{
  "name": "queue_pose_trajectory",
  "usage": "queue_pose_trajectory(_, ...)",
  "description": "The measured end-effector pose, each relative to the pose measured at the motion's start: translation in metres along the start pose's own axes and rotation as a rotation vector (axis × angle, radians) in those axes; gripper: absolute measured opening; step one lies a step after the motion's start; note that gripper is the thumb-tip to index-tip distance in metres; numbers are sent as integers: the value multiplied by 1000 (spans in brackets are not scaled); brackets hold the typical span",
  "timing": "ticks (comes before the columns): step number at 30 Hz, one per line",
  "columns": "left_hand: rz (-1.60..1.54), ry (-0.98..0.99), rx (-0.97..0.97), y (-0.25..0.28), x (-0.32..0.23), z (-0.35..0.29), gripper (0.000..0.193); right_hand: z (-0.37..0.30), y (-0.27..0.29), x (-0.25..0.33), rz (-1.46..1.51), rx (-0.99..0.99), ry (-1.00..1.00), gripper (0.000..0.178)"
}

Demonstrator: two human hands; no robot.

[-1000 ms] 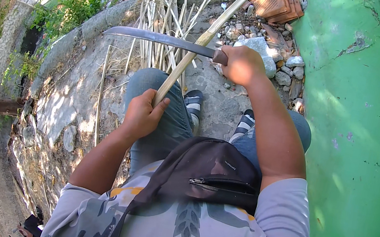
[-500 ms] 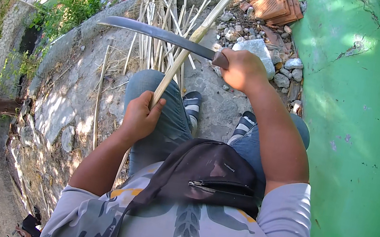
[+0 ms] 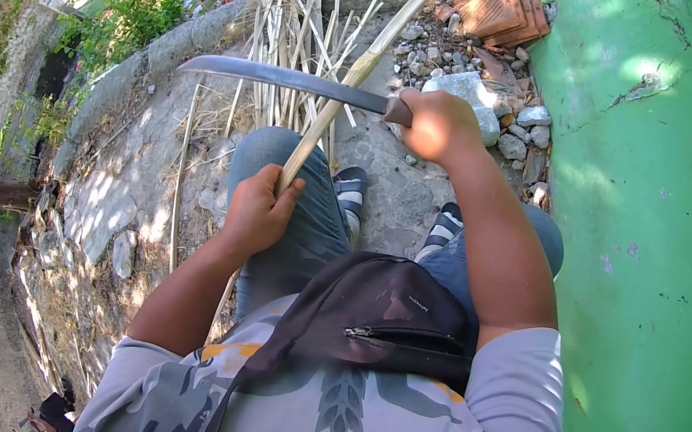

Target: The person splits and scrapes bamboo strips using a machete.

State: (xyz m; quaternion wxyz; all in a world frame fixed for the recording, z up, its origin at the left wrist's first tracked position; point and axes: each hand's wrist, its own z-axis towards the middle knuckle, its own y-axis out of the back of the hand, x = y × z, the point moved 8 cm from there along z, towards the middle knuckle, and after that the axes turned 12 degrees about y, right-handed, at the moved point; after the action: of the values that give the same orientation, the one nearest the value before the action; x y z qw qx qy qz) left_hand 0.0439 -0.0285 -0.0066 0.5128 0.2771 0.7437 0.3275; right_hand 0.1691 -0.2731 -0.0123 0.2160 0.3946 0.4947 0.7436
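My right hand (image 3: 443, 127) is closed round the brown handle of a machete (image 3: 295, 80), whose long, slightly curved blade points left. The blade lies across a pale split bamboo strip (image 3: 385, 38), about midway along it. Closed on the strip's lower end is my left hand (image 3: 262, 209), beside my left knee. The strip slants up and away to the right from that hand. Whether the edge bites into the strip cannot be made out.
A heap of pale strips (image 3: 279, 95) lies on the concrete beyond my knees. Roof tiles (image 3: 502, 13), rubble and a large stone (image 3: 466, 97) sit at the far right. A green painted surface (image 3: 644, 293) spans the right side. A low curb (image 3: 118, 100) curves along the left.
The machete blade has shifted slightly along the strip toward me, and its tip sits a little lower. The strip's far end now shows in view. My left hand has barely moved.
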Motion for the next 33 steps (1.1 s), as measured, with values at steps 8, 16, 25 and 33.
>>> queue_pose_trajectory(8, 60, -13, -18, -1, -3, 0, 32, -3, 5, -15, 87, -107, -103, 16)
queue_pose_trajectory(16, 37, -52, -2, -2, -3, -1, 32, -8, 14, -50, 178, -174, -233, 18)
queue_pose_trajectory(25, 14, -62, -16, 2, -2, -4, 32, -2, 8, -25, 35, -9, -116, 16)
queue_pose_trajectory(33, 14, -56, -40, 0, 0, -4, 30, -6, 16, -32, 152, -192, -163, 17)
